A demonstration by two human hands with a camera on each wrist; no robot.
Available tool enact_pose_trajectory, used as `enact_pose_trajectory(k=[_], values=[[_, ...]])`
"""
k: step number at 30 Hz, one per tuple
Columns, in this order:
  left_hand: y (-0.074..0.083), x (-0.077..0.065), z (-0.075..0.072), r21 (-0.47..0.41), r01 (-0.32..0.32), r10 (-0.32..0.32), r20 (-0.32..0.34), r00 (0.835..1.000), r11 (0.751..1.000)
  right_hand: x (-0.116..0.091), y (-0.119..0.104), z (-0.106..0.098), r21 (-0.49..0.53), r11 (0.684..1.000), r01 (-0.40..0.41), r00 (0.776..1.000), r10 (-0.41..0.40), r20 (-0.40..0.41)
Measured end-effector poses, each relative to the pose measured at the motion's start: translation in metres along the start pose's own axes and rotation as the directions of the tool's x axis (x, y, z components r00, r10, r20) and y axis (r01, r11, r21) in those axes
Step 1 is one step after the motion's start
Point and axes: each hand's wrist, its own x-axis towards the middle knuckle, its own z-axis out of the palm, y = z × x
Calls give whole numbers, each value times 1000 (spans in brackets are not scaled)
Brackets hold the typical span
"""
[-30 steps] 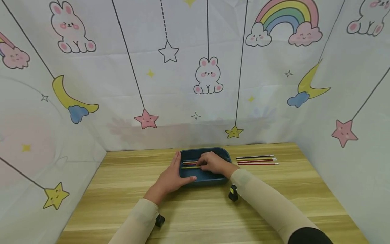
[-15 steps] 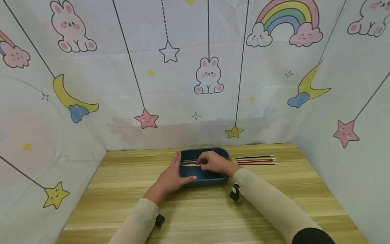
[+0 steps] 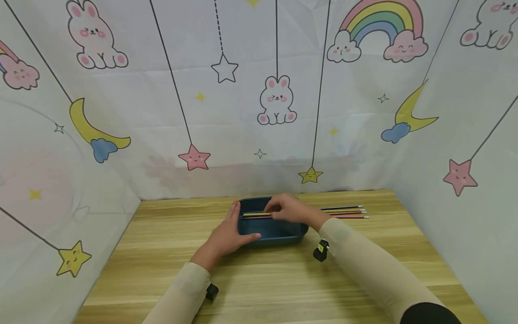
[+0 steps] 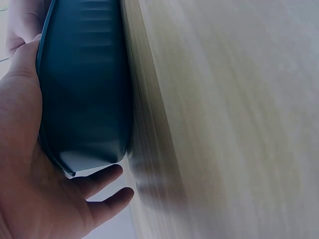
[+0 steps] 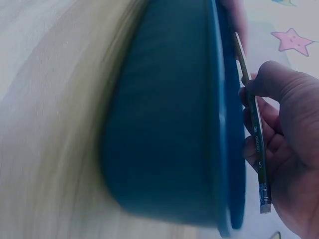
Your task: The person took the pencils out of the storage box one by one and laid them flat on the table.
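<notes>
A dark blue tray (image 3: 259, 243) with raised sides stands toward the back of the table. My left hand (image 3: 225, 236) lies along its left end, fingers straight against the outside and thumb over the front rim. Between thumb and fingers my right hand (image 3: 291, 210) pinches a yellowish pencil (image 5: 256, 134), its eraser end toward the wrist. In the right wrist view this pencil is beside the rim, at the tray's opening. Other pencils (image 3: 252, 218) lie inside the tray, partly hidden by the right hand.
Several pencils (image 3: 348, 213) with white eraser ends lie side by side on the wooden table (image 3: 259, 283), right of the tray; the right hand and wrist cover their left ends. A white cloth (image 3: 234, 126) with cartoon prints hangs behind and at both sides.
My right hand has risen and shifted a little back and right, carrying the yellowish pencil up from the tray's floor. My left hand and the tray stay in place.
</notes>
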Motion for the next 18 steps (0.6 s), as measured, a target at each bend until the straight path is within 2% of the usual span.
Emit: enact_pose_trajectory(k=[8, 18], values=[[1, -1, -2, -4, 1, -1, -2, 1000, 1000, -23, 6, -23, 59, 998, -7, 1000, 6, 12], [1, -1, -1, -3, 4, -4, -5, 1000, 1000, -55, 17, -44, 79, 997, 5, 1000, -6, 7]])
